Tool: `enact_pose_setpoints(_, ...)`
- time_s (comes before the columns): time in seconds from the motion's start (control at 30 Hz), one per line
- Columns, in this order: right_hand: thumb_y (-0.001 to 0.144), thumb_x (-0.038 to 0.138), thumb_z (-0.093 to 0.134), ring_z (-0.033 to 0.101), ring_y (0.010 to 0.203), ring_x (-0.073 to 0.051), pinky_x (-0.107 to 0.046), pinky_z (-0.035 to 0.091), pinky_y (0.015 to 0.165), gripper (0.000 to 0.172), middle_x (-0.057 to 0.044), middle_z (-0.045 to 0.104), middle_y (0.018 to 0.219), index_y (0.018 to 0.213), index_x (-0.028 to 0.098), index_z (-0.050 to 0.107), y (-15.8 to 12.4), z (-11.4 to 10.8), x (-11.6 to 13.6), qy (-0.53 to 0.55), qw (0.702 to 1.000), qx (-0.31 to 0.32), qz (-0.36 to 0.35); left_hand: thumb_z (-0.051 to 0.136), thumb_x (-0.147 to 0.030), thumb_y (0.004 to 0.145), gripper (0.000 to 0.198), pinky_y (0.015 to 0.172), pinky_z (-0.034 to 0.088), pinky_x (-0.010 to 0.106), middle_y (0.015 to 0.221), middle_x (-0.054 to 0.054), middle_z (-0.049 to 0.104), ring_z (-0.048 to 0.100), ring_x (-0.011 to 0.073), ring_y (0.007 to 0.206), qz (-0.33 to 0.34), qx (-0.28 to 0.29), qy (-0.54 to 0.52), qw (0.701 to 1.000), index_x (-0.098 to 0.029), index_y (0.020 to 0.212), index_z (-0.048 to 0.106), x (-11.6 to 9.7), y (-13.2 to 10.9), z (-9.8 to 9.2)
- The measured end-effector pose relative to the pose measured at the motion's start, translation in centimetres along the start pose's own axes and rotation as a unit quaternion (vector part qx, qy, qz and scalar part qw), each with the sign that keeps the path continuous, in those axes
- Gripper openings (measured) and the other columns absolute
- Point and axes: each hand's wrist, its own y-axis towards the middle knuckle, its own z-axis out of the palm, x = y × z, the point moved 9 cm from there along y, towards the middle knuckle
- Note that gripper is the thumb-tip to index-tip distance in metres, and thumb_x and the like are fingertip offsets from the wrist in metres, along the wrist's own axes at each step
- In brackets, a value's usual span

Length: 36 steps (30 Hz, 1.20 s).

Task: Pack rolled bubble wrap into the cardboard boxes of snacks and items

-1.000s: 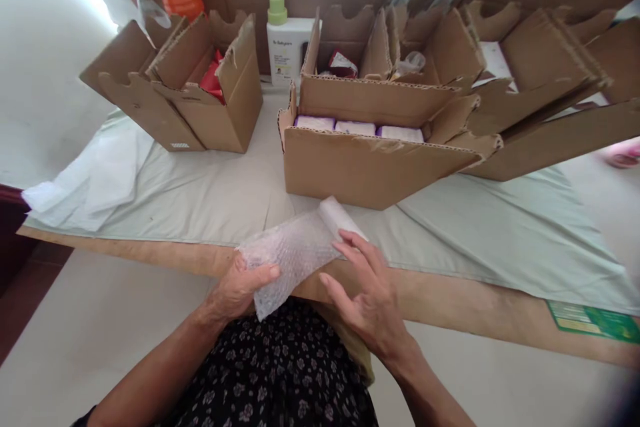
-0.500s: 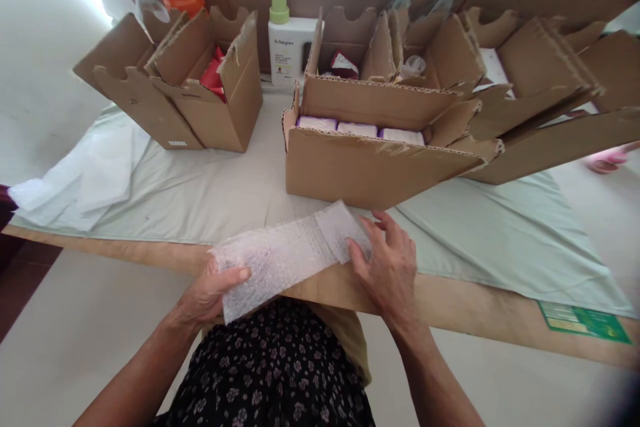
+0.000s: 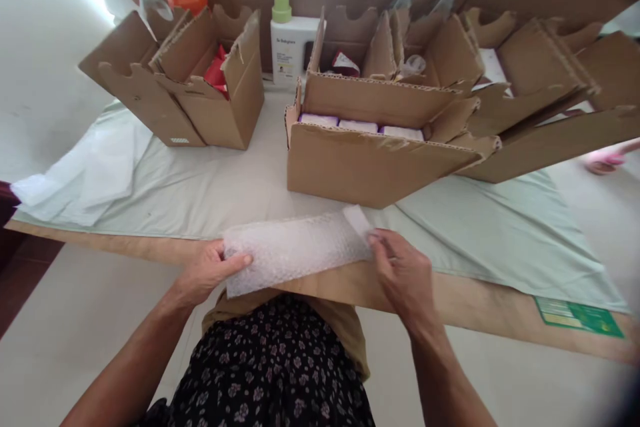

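Bubble wrap [image 3: 295, 248] pinched at ends: left hand [image 3: 210, 272], right hand [image 3: 406, 273].

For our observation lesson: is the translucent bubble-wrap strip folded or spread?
Mostly spread: the strip extends lengthwise between the bare left hand and right hand.

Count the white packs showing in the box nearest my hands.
3, side by side in the front box: left pack, middle pack, right pack. More may be hidden below them.
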Motion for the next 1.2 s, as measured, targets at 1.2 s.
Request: enact_pose_setpoints(1.2, 0.101, 0.015, 0.056, 0.067, 0.115, -0.027, -0.043, 0.051, 0.092, 0.021, -0.012, 0.074, 0.125, 0.117, 0.017, 0.069, -2.8, 4.3, 9.6, -0.001, 0.972, 0.087, -0.218, 0.066, -0.037, 0.081, 0.075, 0.069, 0.050, 0.030, 0.079, 0.001, 0.069, 0.065, 0.0188, 0.073, 0.096, -0.105, 0.120, 0.983, -0.012, 0.149, 0.049, -2.1, 1.2, 2.1)
